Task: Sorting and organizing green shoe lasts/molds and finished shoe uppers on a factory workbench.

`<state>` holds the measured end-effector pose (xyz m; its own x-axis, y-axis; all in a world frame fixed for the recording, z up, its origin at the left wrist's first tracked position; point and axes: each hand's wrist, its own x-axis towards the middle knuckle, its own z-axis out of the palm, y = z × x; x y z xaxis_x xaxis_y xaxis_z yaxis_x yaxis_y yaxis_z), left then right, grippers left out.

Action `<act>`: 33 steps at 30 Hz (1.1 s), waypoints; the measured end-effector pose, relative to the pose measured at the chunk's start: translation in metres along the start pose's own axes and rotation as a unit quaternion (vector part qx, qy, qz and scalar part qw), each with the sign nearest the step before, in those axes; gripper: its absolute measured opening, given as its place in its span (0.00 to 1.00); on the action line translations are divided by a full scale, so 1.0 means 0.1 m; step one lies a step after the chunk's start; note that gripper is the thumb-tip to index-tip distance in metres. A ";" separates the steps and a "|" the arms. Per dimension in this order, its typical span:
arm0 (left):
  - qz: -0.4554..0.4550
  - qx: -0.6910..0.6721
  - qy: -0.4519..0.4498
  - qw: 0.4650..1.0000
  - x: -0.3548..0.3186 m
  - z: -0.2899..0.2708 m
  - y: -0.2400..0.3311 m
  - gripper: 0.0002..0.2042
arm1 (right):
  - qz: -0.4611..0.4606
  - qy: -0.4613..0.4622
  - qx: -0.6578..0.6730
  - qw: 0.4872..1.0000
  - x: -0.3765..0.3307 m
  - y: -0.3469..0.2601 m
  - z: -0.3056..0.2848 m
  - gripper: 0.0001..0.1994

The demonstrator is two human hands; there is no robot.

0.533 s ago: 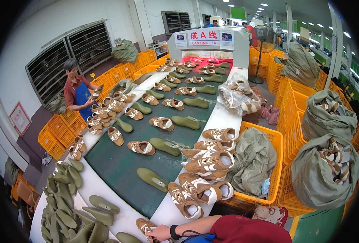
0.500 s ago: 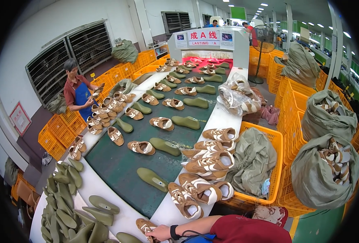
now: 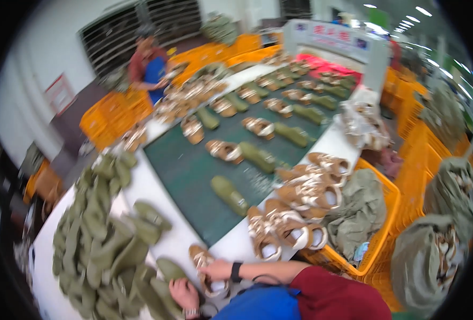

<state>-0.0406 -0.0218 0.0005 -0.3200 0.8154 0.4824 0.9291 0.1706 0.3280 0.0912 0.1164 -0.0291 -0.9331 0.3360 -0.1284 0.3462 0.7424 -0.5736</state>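
Observation:
My right hand [image 3: 217, 270], with a black band at the wrist, is closed on a brown and white lace-up shoe [image 3: 200, 257] at the front edge of the white table. Just left of it, my left hand [image 3: 184, 293] is beside the near end of a green shoe last [image 3: 171, 269]; its fingers are blurred, and I cannot tell if they grip anything. A large heap of green shoe lasts [image 3: 100, 234] covers the left of the table. Several brown shoes [image 3: 263, 234] stand on the white ledge to the right.
A dark green conveyor belt [image 3: 180, 170] carries rows of shoes and lasts. To the right stands an orange crate [image 3: 388, 213] holding grey-green cloth, with stuffed sacks [image 3: 426, 261] beyond. At the far left, a co-worker [image 3: 152, 66] in a blue apron handles a shoe.
My view has swung left, so the scene sits further right and is blurred. My left hand has come into view near the shoe. My right hand is still on the shoe.

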 end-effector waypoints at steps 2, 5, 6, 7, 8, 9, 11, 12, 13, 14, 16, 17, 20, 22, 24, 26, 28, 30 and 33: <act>-0.031 -0.003 0.016 0.999 -0.03 0.03 -0.04 0.04 | -0.004 -0.029 -0.061 0.998 -0.04 -0.11 -0.25 0.25; -0.102 -0.019 0.014 0.994 -0.13 0.00 -0.06 0.12 | -0.058 -0.047 -0.112 0.991 -0.01 -0.32 -0.49 0.17; -0.115 -0.012 0.017 0.993 -0.16 0.00 -0.06 0.12 | -0.067 -0.050 -0.119 0.989 0.01 -0.42 -0.53 0.16; -0.169 -0.045 0.046 0.983 -0.18 0.01 -0.07 0.15 | -0.077 -0.058 -0.118 0.988 0.04 -0.45 -0.51 0.16; -0.219 -0.078 0.073 0.970 -0.20 0.04 -0.09 0.18 | -0.099 -0.058 -0.127 0.985 0.05 -0.48 -0.48 0.16; -0.270 -0.107 0.044 0.956 -0.24 0.05 -0.19 0.25 | -0.121 -0.058 -0.134 0.982 0.04 -0.54 -0.43 0.16; -0.326 -0.164 0.050 0.930 -0.25 0.10 -0.22 0.26 | -0.122 -0.068 -0.116 0.983 0.00 -0.60 -0.38 0.17; -0.372 -0.224 0.057 0.899 -0.22 0.11 -0.21 0.28 | -0.118 -0.071 -0.103 0.985 -0.04 -0.62 -0.36 0.17; -0.380 -0.239 0.035 0.893 -0.24 0.11 -0.24 0.30 | -0.136 -0.041 -0.084 0.986 -0.05 -0.56 -0.23 0.18; -0.384 -0.238 0.035 0.892 -0.26 0.10 -0.25 0.30 | -0.137 -0.045 -0.083 0.986 -0.05 -0.57 -0.26 0.18; -0.417 -0.322 0.031 0.849 -0.30 0.09 -0.27 0.30 | -0.079 -0.021 -0.009 0.997 -0.02 -0.55 -0.34 0.18; -0.409 -0.286 0.041 0.866 -0.35 0.13 -0.33 0.28 | -0.076 0.062 0.023 0.995 0.02 -0.46 -0.30 0.14; -0.400 -0.267 0.053 0.875 -0.39 0.16 -0.35 0.27 | -0.029 0.026 0.008 0.999 0.00 -0.35 -0.72 0.12; -0.410 -0.255 0.053 0.874 -0.33 0.16 -0.30 0.26 | -0.093 -0.076 0.006 0.993 -0.11 -0.26 -0.78 0.12; -0.390 -0.227 0.045 0.891 -0.26 0.14 -0.25 0.26 | -0.121 -0.182 0.002 0.976 -0.28 -0.28 -0.60 0.18; -0.394 -0.230 0.049 0.888 -0.26 0.14 -0.24 0.26 | -0.109 -0.296 -0.055 0.947 -0.40 -0.38 -0.45 0.21; -0.397 -0.235 0.053 0.885 -0.27 0.13 -0.24 0.26 | -0.108 -0.279 -0.062 0.952 -0.42 -0.33 -0.31 0.20; -0.393 -0.236 0.054 0.887 -0.27 0.12 -0.23 0.26 | -0.077 -0.262 -0.078 0.959 -0.38 -0.33 -0.42 0.18; -0.405 -0.221 0.049 0.886 -0.25 0.07 -0.20 0.26 | -0.052 -0.139 -0.017 0.989 -0.24 -0.14 -0.82 0.13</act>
<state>-0.0498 -0.0420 -0.0239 -0.8833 0.4689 0.0039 0.2302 0.4264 0.8747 0.1167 0.1455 0.0480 -0.9531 0.0874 -0.2898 0.2448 0.7857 -0.5681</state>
